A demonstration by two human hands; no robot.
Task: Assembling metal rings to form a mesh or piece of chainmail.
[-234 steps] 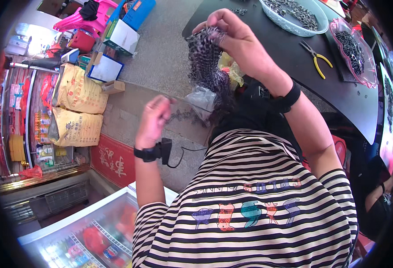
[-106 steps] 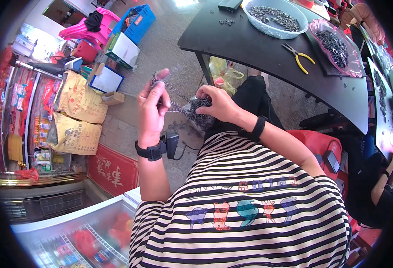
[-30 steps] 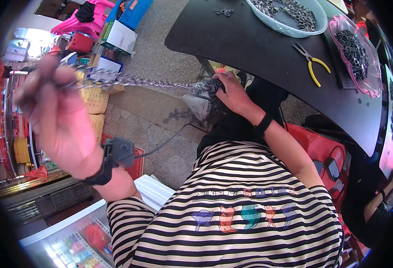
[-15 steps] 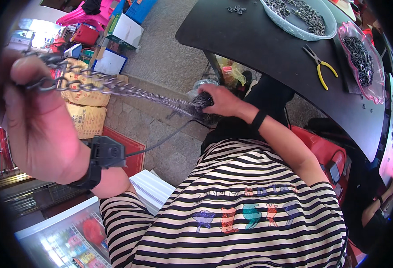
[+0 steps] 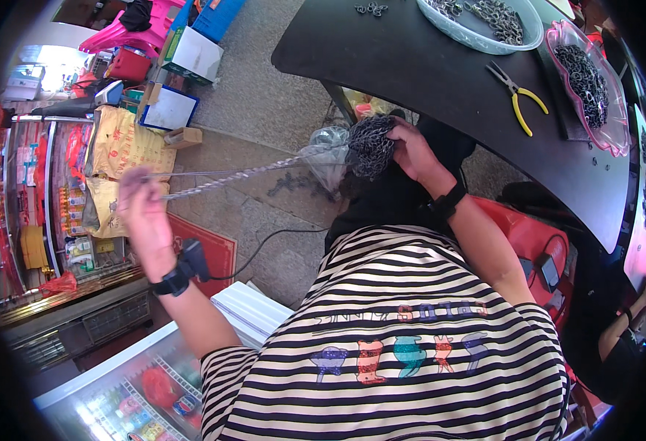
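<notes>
Two thin strands of metal chain (image 5: 227, 178) stretch taut between my hands. At the left, my left hand (image 5: 145, 209) is closed on their far end, its fingertips smeared by motion. My right hand (image 5: 417, 153) grips a thick dark bundle of the same chain (image 5: 371, 147) beside the table edge, above my lap. The bundle hides most of that hand's fingertips. A clear plastic bag (image 5: 326, 167) hangs just left of the bundle, partly behind the strands.
On the dark table (image 5: 382, 55) lie yellow-handled pliers (image 5: 516, 99) and a few loose links. A pale tub (image 5: 485, 44) and a pink tray (image 5: 591, 88) hold metal links. A glass-topped case (image 5: 139, 389) stands at lower left. Another person's arm (image 5: 621, 331) shows at right.
My left hand has moved away from the camera, down and rightward. My right hand has shifted right and lifted the chain bundle into fuller view; the strands now slope less.
</notes>
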